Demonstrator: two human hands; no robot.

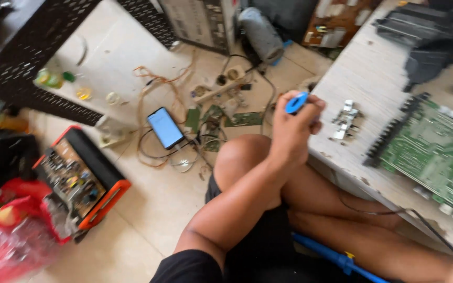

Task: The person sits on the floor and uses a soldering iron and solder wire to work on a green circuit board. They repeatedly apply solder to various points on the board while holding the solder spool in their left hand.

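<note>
Blue-handled tool held ready beside the circuit board

Nearest the camera, the person sits cross-legged on the floor with the left forearm running up across a bent knee. The left hand [293,126] ends in a closed grip, fingers clamped around a blue-handled tool [296,102] whose blue end pokes out above the fist; the working tip is hidden, so I cannot tell what kind it is. The right hand is barely in view at the lower right corner, and whether its grip is open or closed cannot be told.

Just right of the fist, on the pale tabletop [342,68], lies a small cluster of metal parts [345,121]. Further right sits a green circuit board [436,152]. To work well here, my judgement is to brace the wrist on the tabletop edge and keep the loose parts from scattering.

Left of the fist, on the floor, lie a lit phone [165,127] among tangled wires and an orange tool case [82,178]
</note>
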